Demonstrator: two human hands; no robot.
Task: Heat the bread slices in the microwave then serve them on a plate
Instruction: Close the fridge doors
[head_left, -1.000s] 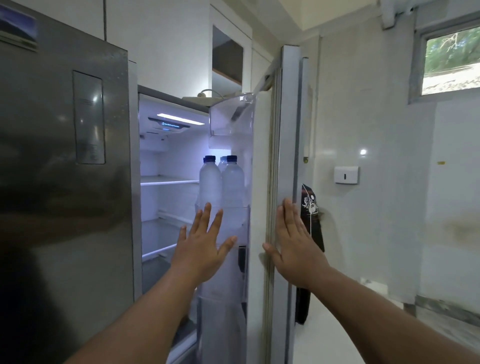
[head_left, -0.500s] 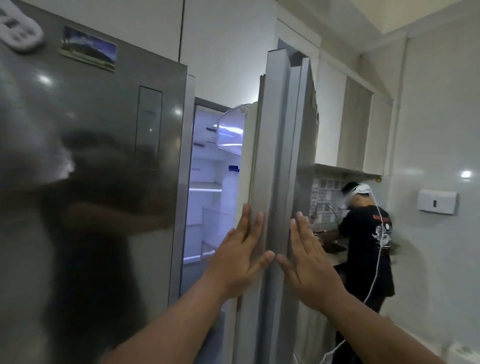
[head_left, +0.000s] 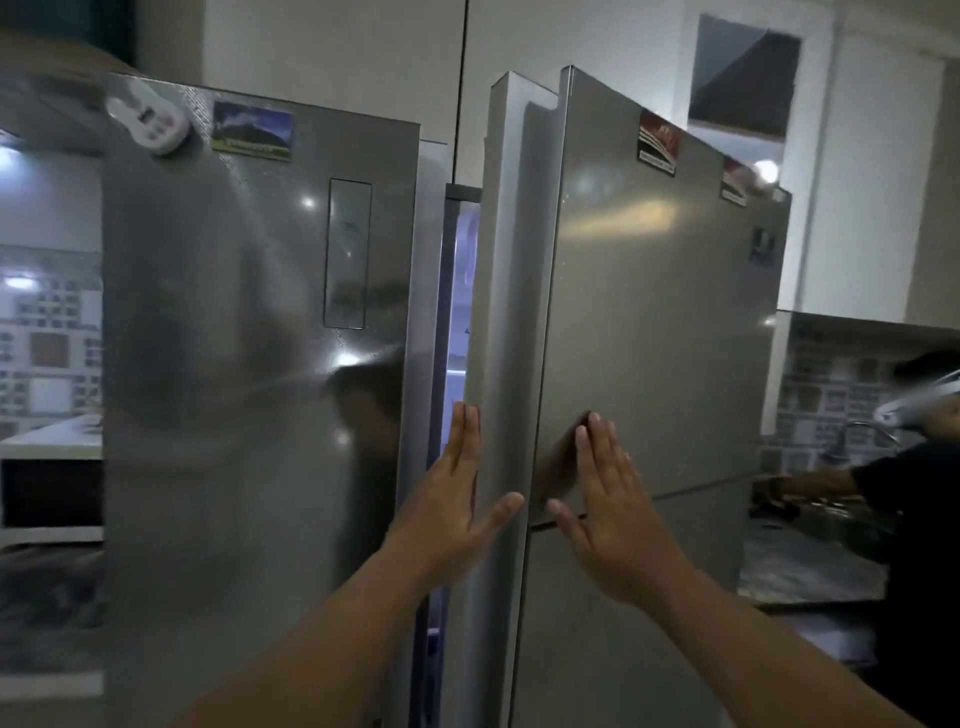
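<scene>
Right now I have both hands flat on the tall brushed-steel right-hand fridge door (head_left: 649, 322), fingers straight, gripping nothing. My left hand (head_left: 457, 504) lies along the door's inner edge, its fingertips right beside the narrow lit gap (head_left: 457, 312) into the fridge. My right hand (head_left: 608, 509) presses the door's front face, just above the seam across the door. The two hands sit close side by side, thumbs nearly meeting. The door stands ajar by a sliver, next to the shut grey left-hand door (head_left: 260, 364) with its picture magnet (head_left: 253, 131) and white magnet (head_left: 148, 122).

Of the bread slices I see nothing: neither hand carries any, and no plate shows. A dark-fronted white box (head_left: 49, 499) at far left on a worktop may be the microwave; it is too dim to say.

I judge the risks from here to be small but real. If I push on, the left fingertips could be nipped between the two doors, since they lie at the closing edge. A weak push could leave the seal unseated and the fridge light on. A second person in a dark shirt (head_left: 914, 499) works at the sink to my right, so turning that way blindly could bump them.
</scene>
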